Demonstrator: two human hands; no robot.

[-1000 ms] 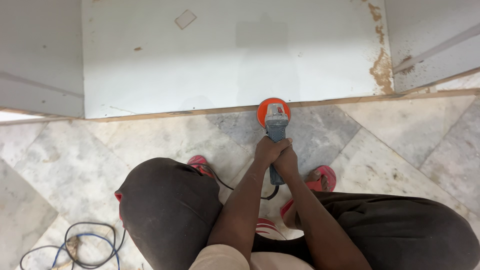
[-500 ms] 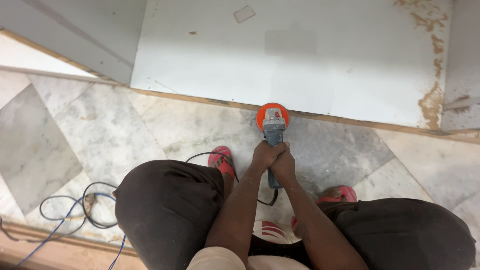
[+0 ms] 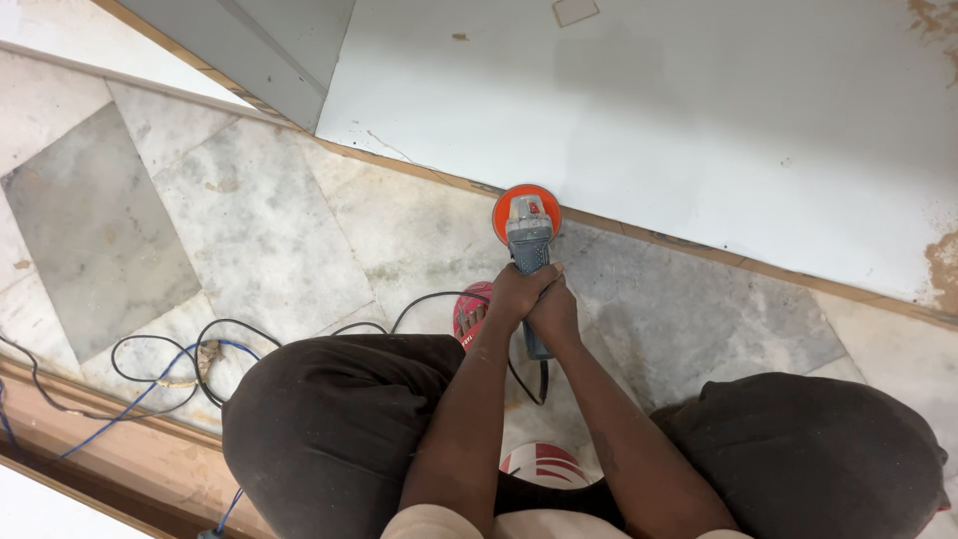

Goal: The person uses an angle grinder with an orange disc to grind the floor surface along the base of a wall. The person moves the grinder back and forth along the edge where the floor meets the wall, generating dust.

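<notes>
Two bare hands stacked on one power tool, seen from above between bent knees in dark trousers (image 3: 329, 429). Left hand (image 3: 519, 291) wrapped tight round the grey body of the angle grinder (image 3: 530, 262), fingers closed on it; right hand (image 3: 555, 317) just behind and touching the left, likewise clamped round the handle. Grinder pointing away from the body, orange disc (image 3: 526, 212) at its far end, flat on the grey marble floor (image 3: 259, 230), right at the seam where floor meets the white wall panel (image 3: 649, 110). Black cord (image 3: 424, 304) running from the tool's rear end, looping leftwards over the marble into a loose tangle with a blue cable (image 3: 130, 399) near a wooden threshold strip (image 3: 110, 449). Red sandal (image 3: 471, 311) partly visible just left of the hands, beside the knee; second red-and-white sandal (image 3: 544, 464) lower down between the forearms. No containers within sight. Brownish stains on the wall panel at far right (image 3: 943, 269); small pale square patch (image 3: 576, 11) near the top edge.
</notes>
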